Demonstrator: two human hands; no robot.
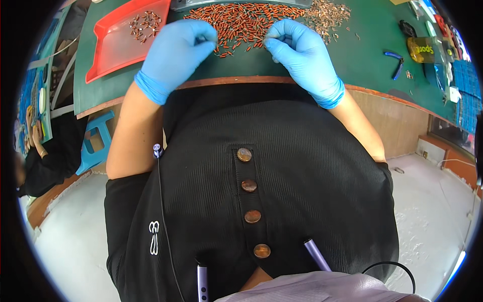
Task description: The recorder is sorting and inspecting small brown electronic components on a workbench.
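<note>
both hands wear blue gloves and work at the near edge of a green mat (372, 35), at about twelve o'clock in the view. the left hand (176, 50) has its fingers curled in, thumb and forefinger pressed together near a spot just at the fringe of the heap; whether a piece sits between them i cannot tell, since the glove hides it. the right hand (297, 53) is curled the same way, fingertips pinched close at the heap's near rim, and again the pinch itself is too small to read.

the heap of small red-brown cylindrical parts (236, 20) lies spread in a long band across the mat between and just beyond the two hands, so either hand can pick from it without reaching. at its one o'clock end sits a paler patch of lighter, coppery bits (327, 15), kept apart from the darker ones, which looks like sorting.

a red tray (108, 50) rests at eleven o'clock, just beside the left hand, tilted toward the mat's edge; a small cluster of the same parts (145, 24) lies in its far corner, a likely place for finished or chosen pieces.

blue-handled cutters (396, 61) lie well apart at two o'clock, untouched. another person's dark sleeve (55, 151) shows at nine o'clock beside a blue stool (98, 141).
</note>
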